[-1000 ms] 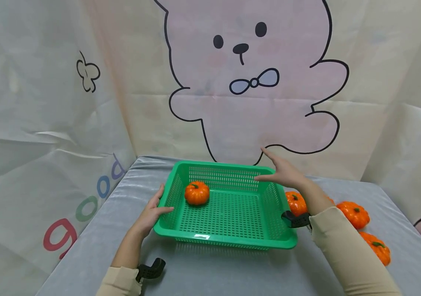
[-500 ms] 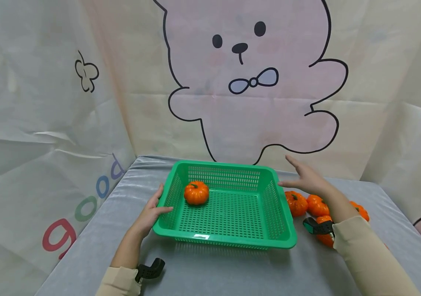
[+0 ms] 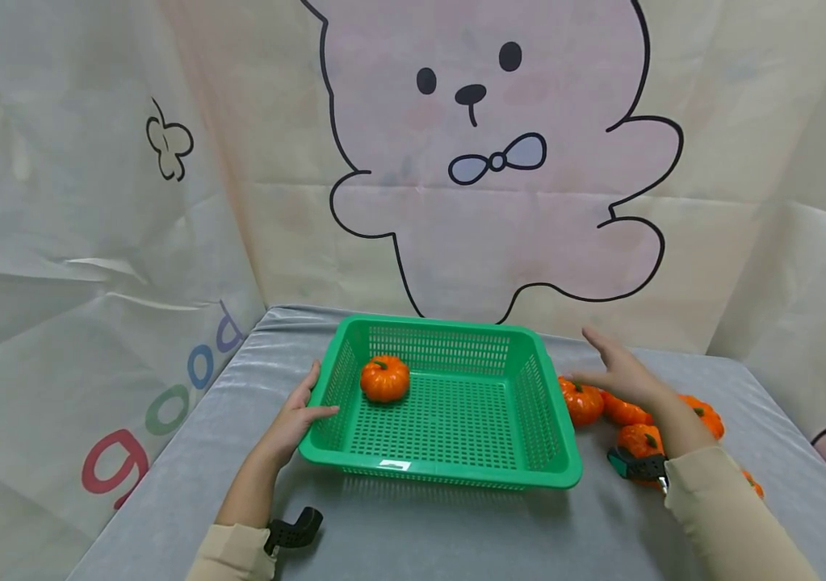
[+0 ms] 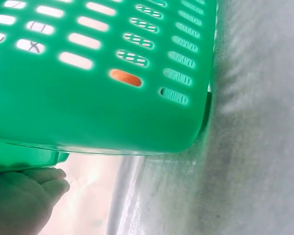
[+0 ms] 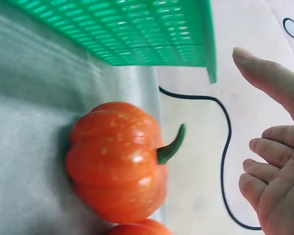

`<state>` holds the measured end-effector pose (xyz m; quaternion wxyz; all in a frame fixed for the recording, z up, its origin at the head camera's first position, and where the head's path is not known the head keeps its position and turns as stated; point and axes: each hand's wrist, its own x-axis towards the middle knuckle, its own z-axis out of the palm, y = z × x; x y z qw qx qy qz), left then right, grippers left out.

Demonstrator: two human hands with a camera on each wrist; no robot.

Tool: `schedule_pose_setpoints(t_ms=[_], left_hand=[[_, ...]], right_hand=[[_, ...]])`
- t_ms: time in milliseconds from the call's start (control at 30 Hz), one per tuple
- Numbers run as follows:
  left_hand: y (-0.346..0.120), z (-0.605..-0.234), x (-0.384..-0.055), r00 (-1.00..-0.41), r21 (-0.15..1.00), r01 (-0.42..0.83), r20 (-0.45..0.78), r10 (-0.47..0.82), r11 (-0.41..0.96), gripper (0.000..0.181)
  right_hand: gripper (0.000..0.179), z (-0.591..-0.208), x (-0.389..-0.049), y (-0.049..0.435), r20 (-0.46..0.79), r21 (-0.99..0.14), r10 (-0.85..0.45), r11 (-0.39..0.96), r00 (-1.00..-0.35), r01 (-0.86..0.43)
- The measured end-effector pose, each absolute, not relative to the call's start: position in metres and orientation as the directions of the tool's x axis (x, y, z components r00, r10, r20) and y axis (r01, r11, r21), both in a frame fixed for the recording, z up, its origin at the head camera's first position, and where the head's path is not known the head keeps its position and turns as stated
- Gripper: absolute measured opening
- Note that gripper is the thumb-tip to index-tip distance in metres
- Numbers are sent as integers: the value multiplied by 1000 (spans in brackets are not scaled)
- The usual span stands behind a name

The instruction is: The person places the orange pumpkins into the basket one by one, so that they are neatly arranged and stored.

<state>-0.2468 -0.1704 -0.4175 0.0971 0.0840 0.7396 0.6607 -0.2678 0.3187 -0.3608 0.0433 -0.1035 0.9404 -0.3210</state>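
A green plastic basket (image 3: 449, 476) with slotted sides stands on the cloth, one small orange pumpkin (image 3: 385, 378) inside it toward the left. My left hand (image 3: 291, 424) holds the basket's left rim, thumb over the edge and fingers along the outside. In the left wrist view that hand (image 4: 27, 200) shows below the rim. My right hand (image 3: 626, 375) is spread above several pumpkins to the right of the basket, holding nothing. One of these, an orange pumpkin (image 5: 117, 161) with a green stem, lies below the thumb and fingers in the right wrist view.
A grey cloth (image 3: 413, 532) covers the table. More pumpkins lie at right, among them one pumpkin (image 3: 705, 415) behind the right forearm. A printed backdrop (image 3: 485, 234) with a bear hangs behind the table.
My right hand has moved right and down from over the basket's right rim to above the pumpkins. The left hand, basket and pumpkin inside have stayed put.
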Motion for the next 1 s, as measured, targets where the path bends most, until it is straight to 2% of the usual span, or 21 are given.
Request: schedule_pose_setpoints(t_ms=[633, 1000], left_hand=[[-170, -418, -246, -967, 994, -5, -34, 251, 114, 86], [-170, -417, -245, -968, 994, -8, -36, 248, 111, 85]], right_hand=[[100, -400, -262, 319, -51, -530, -140, 843, -989, -92], [103, -415, -264, 322, -71, -555, -131, 829, -989, -70]])
